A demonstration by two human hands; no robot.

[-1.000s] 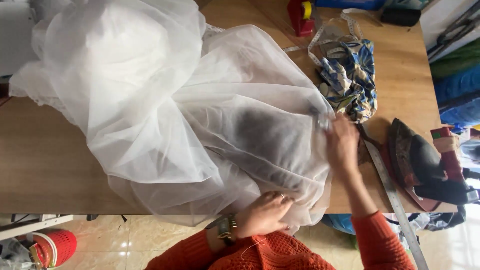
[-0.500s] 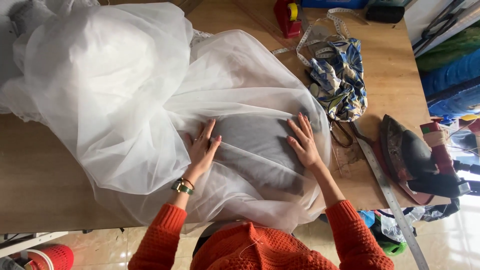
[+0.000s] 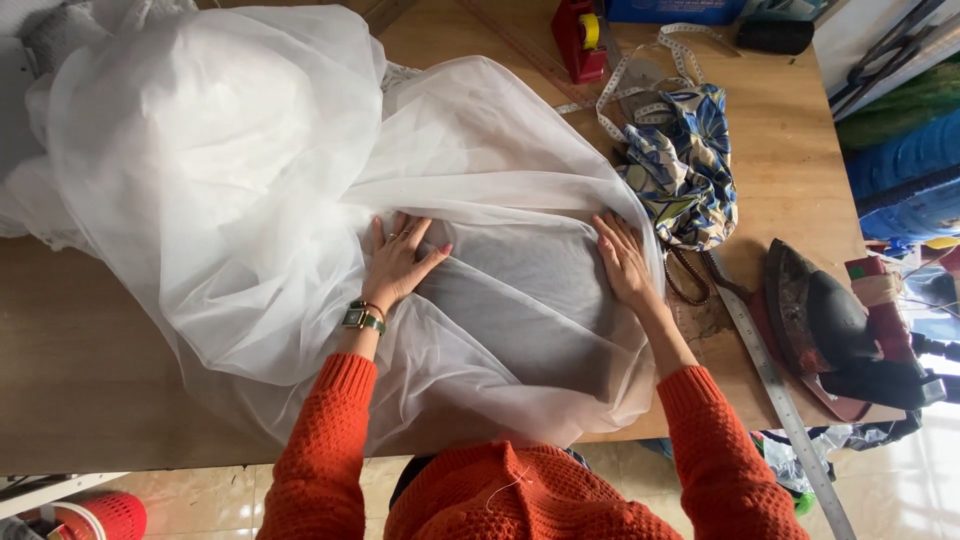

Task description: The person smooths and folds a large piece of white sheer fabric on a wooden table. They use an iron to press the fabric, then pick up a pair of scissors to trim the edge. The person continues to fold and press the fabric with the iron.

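A big heap of sheer white tulle fabric (image 3: 230, 170) covers most of the wooden table (image 3: 90, 380). A dark grey patch shows through the tulle at the near middle. My left hand (image 3: 400, 262) lies flat on the tulle at the left edge of that patch, fingers spread. My right hand (image 3: 622, 258) presses flat on the tulle's right edge, fingers together and pointing away from me. Neither hand grips anything. I wear orange knitted sleeves and a watch on the left wrist.
A blue patterned cloth (image 3: 685, 170) lies right of the tulle, under a white measuring tape (image 3: 640, 75). A dark clothes iron (image 3: 835, 325) rests at the right edge beside a metal ruler (image 3: 780, 395). A red tape dispenser (image 3: 578, 38) stands at the far side.
Both hands slid farther away from me and apart across the tulle, from its near hem to its middle. The fabric over the grey patch lies flatter.
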